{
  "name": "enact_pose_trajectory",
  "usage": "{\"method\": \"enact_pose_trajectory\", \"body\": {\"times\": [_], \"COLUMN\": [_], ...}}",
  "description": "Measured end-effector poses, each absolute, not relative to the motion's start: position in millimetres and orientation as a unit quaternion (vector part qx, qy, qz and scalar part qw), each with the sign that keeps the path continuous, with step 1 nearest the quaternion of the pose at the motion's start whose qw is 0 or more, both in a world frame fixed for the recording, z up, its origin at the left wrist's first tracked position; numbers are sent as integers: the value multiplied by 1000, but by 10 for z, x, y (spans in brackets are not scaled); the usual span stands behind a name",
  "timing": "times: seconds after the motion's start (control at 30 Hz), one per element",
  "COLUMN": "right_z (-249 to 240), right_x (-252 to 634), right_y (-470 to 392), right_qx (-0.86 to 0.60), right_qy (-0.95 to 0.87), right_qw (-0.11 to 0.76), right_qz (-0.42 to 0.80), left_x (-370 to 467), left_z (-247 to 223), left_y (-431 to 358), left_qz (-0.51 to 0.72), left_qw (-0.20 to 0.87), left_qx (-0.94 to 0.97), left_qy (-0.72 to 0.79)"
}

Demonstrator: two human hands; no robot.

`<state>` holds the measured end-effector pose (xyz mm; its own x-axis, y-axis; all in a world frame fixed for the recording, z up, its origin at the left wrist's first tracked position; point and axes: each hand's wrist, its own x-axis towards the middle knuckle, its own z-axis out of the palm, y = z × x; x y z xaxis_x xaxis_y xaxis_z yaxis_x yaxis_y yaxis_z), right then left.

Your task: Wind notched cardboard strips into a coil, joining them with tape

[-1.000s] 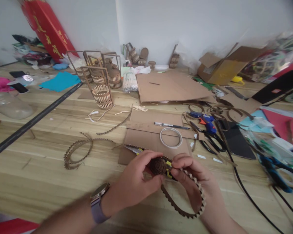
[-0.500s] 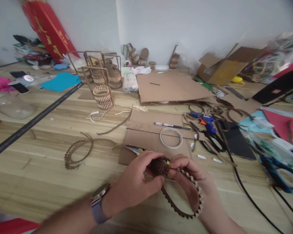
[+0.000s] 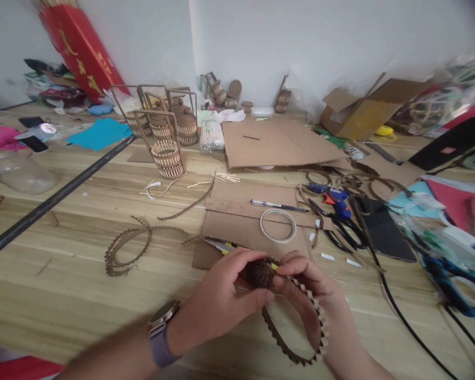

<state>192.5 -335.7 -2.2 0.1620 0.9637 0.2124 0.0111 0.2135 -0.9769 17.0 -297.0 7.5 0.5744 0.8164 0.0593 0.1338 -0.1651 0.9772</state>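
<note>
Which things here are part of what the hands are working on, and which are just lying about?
In use:
left hand and right hand, both gripping the rolled cardboard coil
corrugated cardboard strip trailing from the coil in a loop

Lying about:
tape ring
pen
blue glue gun
black scissors
loose corrugated strips
slatted lantern
flat cardboard sheet

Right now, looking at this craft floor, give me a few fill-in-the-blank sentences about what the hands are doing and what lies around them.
1. Both hands pinch a tightly rolled coil of corrugated ____.
2. The left hand belongs to the arm whose wrist wears a ____.
3. A loose toothed strip curls from the coil past the ____ hand.
4. On the cardboard sheet beyond the hands, a white tape ring lies just nearer than a ____.

Missing words: cardboard; watch; right; pen
</note>
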Motion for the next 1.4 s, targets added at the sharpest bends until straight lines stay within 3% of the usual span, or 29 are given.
{"method": "enact_pose_trajectory", "body": {"times": [0.77, 1.1, 1.4], "right_z": [-34, -33, -97], "right_x": [1840, 1843, 1860], "right_y": [-3374, -3397, -3251], "right_qx": [-447, -465, -516], "right_qy": [-451, -352, -345], "right_qw": [594, 574, 550], "right_qz": [493, 574, 559], "left_x": [200, 192, 188], "left_z": [90, 120, 87], "left_y": [-2993, -3006, -3044], "left_qz": [312, 342, 323], "left_qw": [490, 407, 315], "left_qx": [727, 780, 845], "left_qy": [366, 330, 287]}}
